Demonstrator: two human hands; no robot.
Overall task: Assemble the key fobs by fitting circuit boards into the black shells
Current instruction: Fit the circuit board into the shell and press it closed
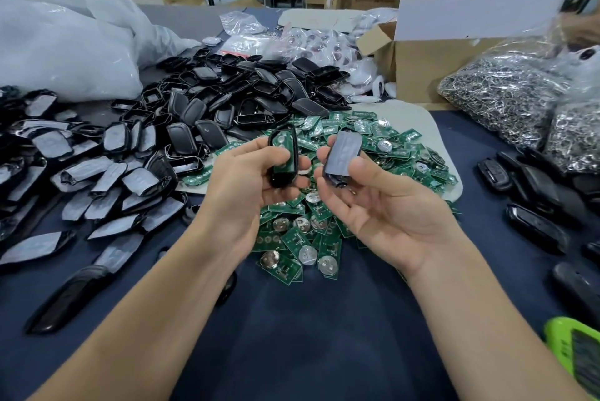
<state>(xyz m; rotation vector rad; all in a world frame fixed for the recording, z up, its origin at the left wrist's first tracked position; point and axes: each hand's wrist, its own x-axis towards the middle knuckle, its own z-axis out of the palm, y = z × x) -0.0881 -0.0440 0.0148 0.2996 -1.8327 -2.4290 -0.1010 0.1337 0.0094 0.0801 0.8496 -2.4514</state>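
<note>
My left hand (250, 180) holds a black shell (281, 154) with a green circuit board seated inside it, thumb across its middle. My right hand (373, 199) holds a second black shell half (342, 154) with a grey film on its face, thumb pressed on its lower end. Both parts are raised above a pile of green circuit boards (324, 206) with round coin cells. The two held parts stand a little apart, side by side.
Empty black shells (227, 98) are heaped behind, film-covered shell halves (97, 173) at the left. Finished black fobs (535, 193) lie at the right, under bags of metal rings (506, 98). A cardboard box (431, 56) and a white plastic bag (65, 53) stand at the back. A green device (578, 355) sits bottom right.
</note>
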